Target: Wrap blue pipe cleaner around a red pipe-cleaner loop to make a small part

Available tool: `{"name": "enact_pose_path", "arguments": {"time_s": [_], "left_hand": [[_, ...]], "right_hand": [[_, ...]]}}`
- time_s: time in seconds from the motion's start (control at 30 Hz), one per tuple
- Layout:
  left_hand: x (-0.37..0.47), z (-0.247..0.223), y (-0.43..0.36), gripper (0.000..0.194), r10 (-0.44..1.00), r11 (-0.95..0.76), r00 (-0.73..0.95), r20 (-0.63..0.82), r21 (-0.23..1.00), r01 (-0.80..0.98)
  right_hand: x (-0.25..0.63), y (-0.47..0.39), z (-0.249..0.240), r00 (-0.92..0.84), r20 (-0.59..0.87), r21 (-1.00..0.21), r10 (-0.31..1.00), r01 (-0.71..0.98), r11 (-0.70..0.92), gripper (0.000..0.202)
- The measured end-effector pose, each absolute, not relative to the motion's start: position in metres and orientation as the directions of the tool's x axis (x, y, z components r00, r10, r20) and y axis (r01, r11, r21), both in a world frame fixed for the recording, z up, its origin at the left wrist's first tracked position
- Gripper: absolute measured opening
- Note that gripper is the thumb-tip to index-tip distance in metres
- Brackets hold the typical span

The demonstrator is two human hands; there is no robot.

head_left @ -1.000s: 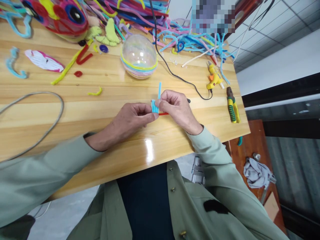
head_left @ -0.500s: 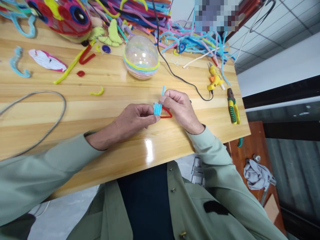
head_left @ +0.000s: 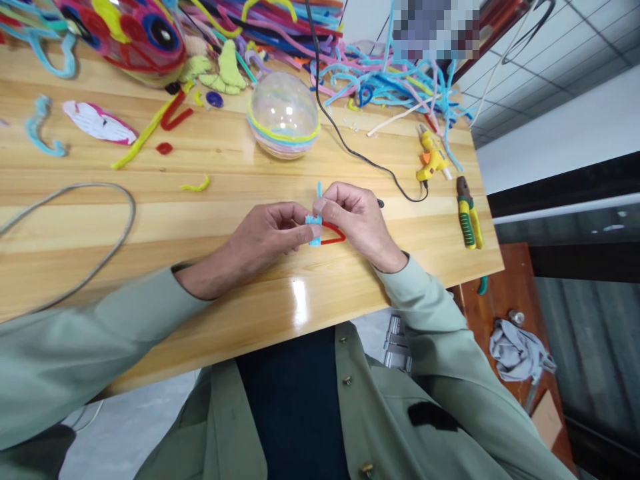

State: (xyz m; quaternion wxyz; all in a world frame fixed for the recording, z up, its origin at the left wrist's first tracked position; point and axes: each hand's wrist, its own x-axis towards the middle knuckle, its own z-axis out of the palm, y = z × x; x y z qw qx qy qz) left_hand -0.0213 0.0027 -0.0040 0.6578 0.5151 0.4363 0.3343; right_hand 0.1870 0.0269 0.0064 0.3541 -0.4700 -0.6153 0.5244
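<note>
Worktop (head_left: 225,167): pale wood; pipe-cleaner pile (head_left: 285,25) cut off along the top edge.
Blue pipe-cleaner bundle (head_left: 315,241): centre of frame, partly covered by a thumb.
Left hand (head_left: 275,230): fingers clamped on the bundle, probably keeping its strands together.
Right hand (head_left: 359,217): fingers pinched on its upright end, apparently for control.
Red pipe cleaner (head_left: 342,234): loops rightward, attachment hidden.

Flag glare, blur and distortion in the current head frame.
Head view: bright glare on the table, highlights on the clear ball. Head view: sleeves look stretched toward the edges, probably wide-angle. Head view: left hand and right hand fairly sharp; fine texture of the blue piece too small to judge. Head view: pixelated block near the top right.
</note>
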Motion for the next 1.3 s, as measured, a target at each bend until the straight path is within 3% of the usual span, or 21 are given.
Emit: {"name": "enact_pose_path", "arguments": {"time_s": [0.27,0.57,0.87,1.03,1.17,1.3], "left_hand": [[-0.022,-0.003,0.001,0.022,0.9,0.209,0.381,-0.21,0.977,0.046],[-0.022,0.0,-0.001,0.02,0.914,0.194,0.359,-0.189,0.981,0.022],[-0.021,-0.004,0.001,0.024,0.921,0.146,0.375,-0.106,0.986,-0.08],[-0.02,-0.004,0.001,0.025,0.927,0.117,0.369,-0.065,0.986,-0.122],[-0.019,-0.003,0.001,0.024,0.94,0.107,0.337,-0.047,0.981,-0.161],[-0.018,-0.002,0.0,0.022,0.949,0.084,0.315,-0.017,0.977,-0.198]], "right_hand": [[0.186,0.027,0.001,-0.325,-0.041,-0.996,0.945,0.094,-0.011,0.044],[0.193,0.028,-0.001,-0.307,0.133,-0.967,0.942,0.17,0.192,0.036],[0.211,0.043,-0.013,-0.462,0.51,-0.707,0.725,0.255,0.66,0.014],[0.213,0.044,-0.019,-0.425,0.621,-0.569,0.658,0.333,0.752,0.013],[0.21,0.044,-0.019,-0.406,0.699,-0.504,0.588,0.302,0.809,0.008],[0.206,0.043,-0.017,-0.406,0.762,-0.43,0.505,0.266,0.863,0.015]]}}
